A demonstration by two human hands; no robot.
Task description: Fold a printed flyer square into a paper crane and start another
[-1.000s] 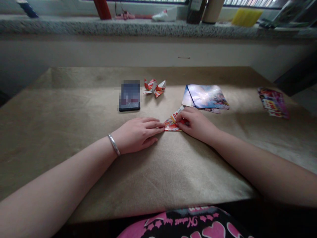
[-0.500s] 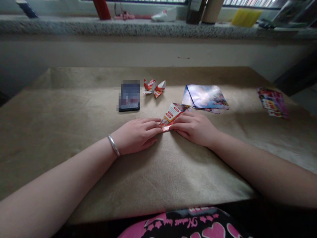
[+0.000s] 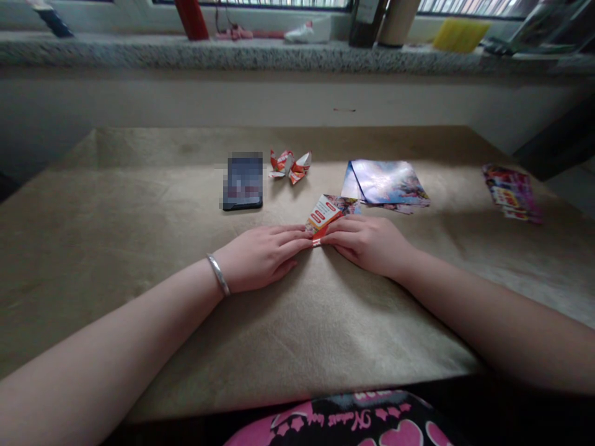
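Observation:
A small folded sheet of printed paper (image 3: 324, 214), white, red and orange with a multicoloured upper corner, lies on the table between my hands. My left hand (image 3: 264, 255), with a silver bangle at its wrist, holds the paper's lower left edge under fingers that lie close together. From the other side my right hand (image 3: 369, 241) holds the paper, fingers bent over its lower right part. Both thumbs are largely hidden. Just beyond stands a folded paper piece (image 3: 290, 166) in red and white with raised points.
A dark phone-like object (image 3: 243, 181), partly pixelated, lies left of the folded piece. Glossy printed sheets (image 3: 390, 181) are stacked at the right, and further right are pinkish printed papers (image 3: 512, 193). Behind the cloth-covered table (image 3: 297, 334) runs a granite sill (image 3: 260, 57) with several objects.
My left fingertips have slid slightly right along the paper's lower edge, closer to my right hand. Less of that edge shows. The right hand stays nearly in place.

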